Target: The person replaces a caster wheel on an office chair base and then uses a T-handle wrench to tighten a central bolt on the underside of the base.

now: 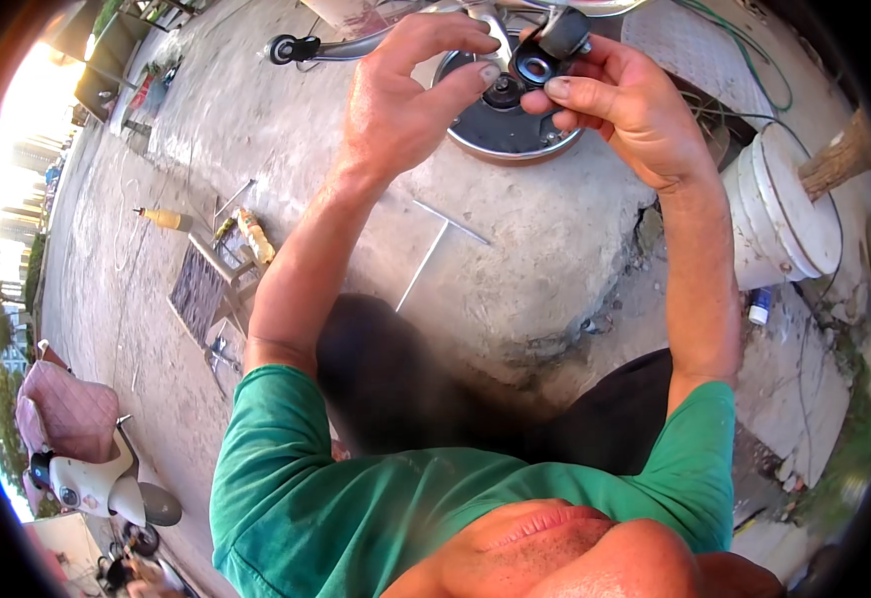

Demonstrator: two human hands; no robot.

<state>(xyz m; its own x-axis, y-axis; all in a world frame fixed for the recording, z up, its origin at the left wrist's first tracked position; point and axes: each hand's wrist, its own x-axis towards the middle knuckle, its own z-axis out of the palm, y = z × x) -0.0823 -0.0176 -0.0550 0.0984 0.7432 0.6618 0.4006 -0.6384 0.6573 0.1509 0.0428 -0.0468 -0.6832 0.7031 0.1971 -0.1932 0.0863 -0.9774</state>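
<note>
My right hand [627, 112] pinches a black metal part with a ringed hole [534, 68] between thumb and fingers. It is held just above a round black wheel hub plate with a silver rim [515, 138]. At the plate's middle stands a dark threaded stud with a nut [502, 92]. My left hand [402, 92] is on the stud's left side, thumb and fingers curved but apart. Its thumb tip is close to the stud; whether it touches cannot be told. A silver lever arm with a black ringed end [301, 49] extends leftward behind my left hand.
A T-shaped metal rod [435, 244] lies on the concrete between my arms and legs. To the left, a small stool [203, 289] stands beside a yellow-handled tool [163, 218]. A white bucket [769, 214] with a wooden post is at right. A scooter [96, 468] stands lower left.
</note>
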